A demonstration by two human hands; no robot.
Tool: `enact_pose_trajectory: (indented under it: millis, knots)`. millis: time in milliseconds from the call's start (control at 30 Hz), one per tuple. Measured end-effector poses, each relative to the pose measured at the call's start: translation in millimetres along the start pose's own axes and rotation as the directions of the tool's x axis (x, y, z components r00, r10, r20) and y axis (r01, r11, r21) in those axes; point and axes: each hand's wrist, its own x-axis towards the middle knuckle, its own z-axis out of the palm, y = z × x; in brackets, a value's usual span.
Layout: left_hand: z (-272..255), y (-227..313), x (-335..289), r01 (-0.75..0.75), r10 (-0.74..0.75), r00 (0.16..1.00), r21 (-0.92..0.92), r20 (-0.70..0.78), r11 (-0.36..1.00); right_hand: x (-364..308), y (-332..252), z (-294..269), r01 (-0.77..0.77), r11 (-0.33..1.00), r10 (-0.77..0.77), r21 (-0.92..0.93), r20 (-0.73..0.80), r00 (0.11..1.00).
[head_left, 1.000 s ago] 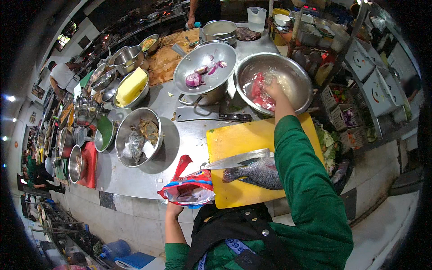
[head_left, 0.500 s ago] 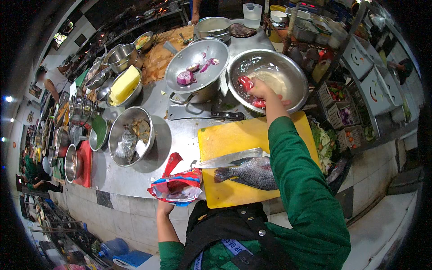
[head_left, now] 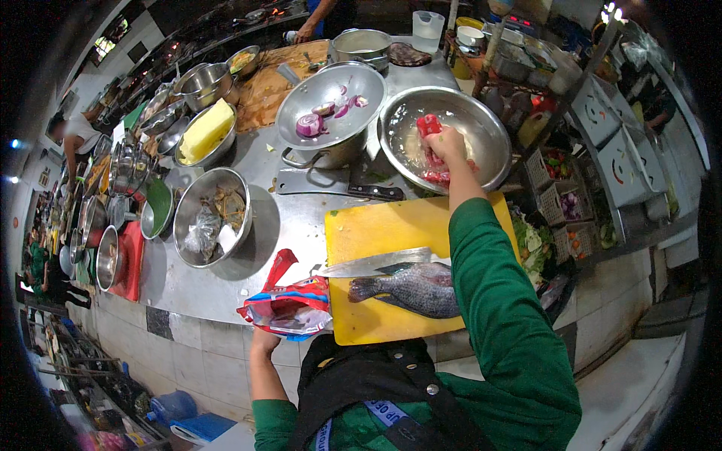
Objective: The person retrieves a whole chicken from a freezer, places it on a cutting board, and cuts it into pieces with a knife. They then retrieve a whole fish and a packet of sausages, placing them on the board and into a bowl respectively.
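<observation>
My right hand [head_left: 448, 145] reaches into a large steel bowl [head_left: 495, 128] with cloudy liquid in it. It is closed on a glossy red piece [head_left: 429, 125] whose kind I cannot make out; more red shows beneath the fingers. At the table's front edge, my left hand [head_left: 265, 341] grips an open red-and-blue plastic bag [head_left: 293, 307] from below, its fingers mostly hidden behind the bag. A whole dark-scaled fish [head_left: 414, 291] lies on a yellow cutting board [head_left: 376, 229], partly covered by my right sleeve. Beside the fish rests a long knife [head_left: 383, 263].
A cleaver [head_left: 323, 183] lies behind the board. Left of the big bowl, a pan [head_left: 289, 113] holds cut red onion. Further left stand a steel bowl of scraps [head_left: 180, 237] and a bowl with a yellow block [head_left: 207, 131]. Another person's hand [head_left: 306, 31] shows at the far edge.
Inside the bowl my right hand has shifted slightly right, and the red piece now sticks up above the fingers. My left hand still holds the bag; the whole view has shifted a little.
</observation>
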Motion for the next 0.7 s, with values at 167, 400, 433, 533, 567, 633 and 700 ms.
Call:
enact_pose_trajectory:
  millis: [167,400,433,533,567,633,700]
  knots:
    - [1.5,7.5,-1.7,-0.047,0.05,0.998,-0.092,0.029,0.995,7.1,6.9,8.6,0.003,0.992,-0.012,0.122,0.079,0.997]
    - [2.1,9.5,0.1,0.1,-0.09,0.995,-0.285,0.047,0.953,17.6,19.9,25.6,-0.001,0.73,-0.103,0.684,0.111,0.988]
    - [2.2,9.4,0.0,0.135,-0.129,0.991,-0.257,0.042,0.957,17.8,20.7,24.0,-0.009,0.713,-0.118,0.702,0.132,0.984]
    - [2.0,9.7,-1.4,0.014,-0.008,0.999,-0.191,0.031,0.982,16.9,19.2,20.1,-0.111,0.674,-0.08,0.73,0.222,0.972]
    - [1.8,10.0,-1.8,-0.002,0.005,1.0,-0.128,0.026,0.992,16.5,19.5,17.8,-0.111,0.674,-0.057,0.731,0.202,0.978]
    - [1.7,10.3,-1.6,0.011,-0.01,1.0,-0.079,0.021,0.997,17.1,19.9,14.4,-0.157,0.608,-0.009,0.778,0.204,0.979]
    - [1.6,9.7,-0.4,0.034,-0.031,0.999,-0.116,0.025,0.993,18.9,21.7,11.8,-0.191,0.495,0.028,0.848,0.204,0.979]
